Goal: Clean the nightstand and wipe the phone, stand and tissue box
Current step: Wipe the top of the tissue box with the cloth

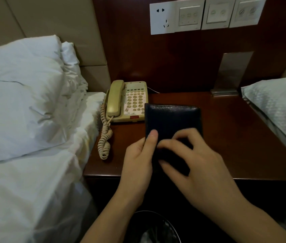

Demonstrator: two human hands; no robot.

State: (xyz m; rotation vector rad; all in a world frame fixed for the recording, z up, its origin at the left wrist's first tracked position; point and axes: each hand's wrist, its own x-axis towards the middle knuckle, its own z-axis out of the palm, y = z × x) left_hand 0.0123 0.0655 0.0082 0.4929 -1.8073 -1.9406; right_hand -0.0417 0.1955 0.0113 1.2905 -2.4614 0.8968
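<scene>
A person's two bare hands work at a dark leather-look tissue box [173, 120] above a polished wooden nightstand [235, 137] set between two beds; the left hand [138, 156] clasps the box's near left edge, thumb pressed on its top face and fingers curled out of sight beneath, apparently to steady it; the right hand [196, 163] lies across the near end with fingers bent over the dark surface, blurred by motion, and whether it holds a cloth or only the box itself cannot be told; the box seems tilted up toward the camera rather than flat on the wood, a position that would expose its faces for wiping, though contact with the tabletop is hidden behind the hands; just beside it on the left, at the nightstand's back corner, sits a cream corded phone [127, 100], handset in its cradle and coiled cord [104, 137] trailing down the front left; a metal stand [230, 76] rises against the back panel at right, well apart from the hands; wall switches and a socket [163, 18] line the panel above; white pillows [19, 95] flank the table, and a dark waste bin [154, 228] waits below; the phone and stand look untouched for now.
</scene>
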